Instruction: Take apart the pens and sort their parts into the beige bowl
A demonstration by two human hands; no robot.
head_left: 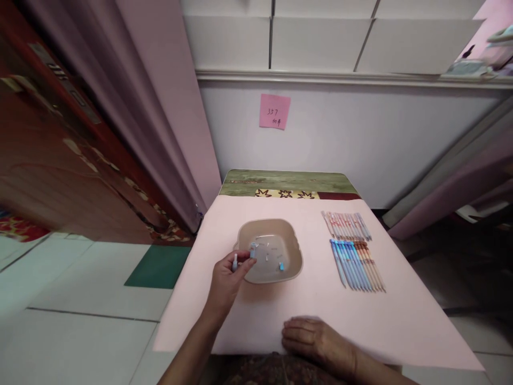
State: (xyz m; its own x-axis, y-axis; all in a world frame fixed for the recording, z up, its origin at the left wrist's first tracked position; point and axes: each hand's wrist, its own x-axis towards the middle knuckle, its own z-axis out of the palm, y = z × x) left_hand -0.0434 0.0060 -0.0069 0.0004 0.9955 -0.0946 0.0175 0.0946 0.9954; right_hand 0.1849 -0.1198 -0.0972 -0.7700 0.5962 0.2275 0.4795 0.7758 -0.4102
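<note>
My left hand is over the left rim of a beige plastic basin. Pinched between its thumb and fingers is a small grey-blue pen part. A second small piece with a white tip sticks up among the same hand's fingers. In the basin lie a bright blue piece and several tiny springs and bits. My right hand rests on the table's near edge, its fingers lying flat on the pink cover, holding nothing visible.
At the right of the pink-covered table lie a row of blue and brown pens and, behind it, a row of pale pens. A pink note is stuck on the white wall. A wooden door stands at the left.
</note>
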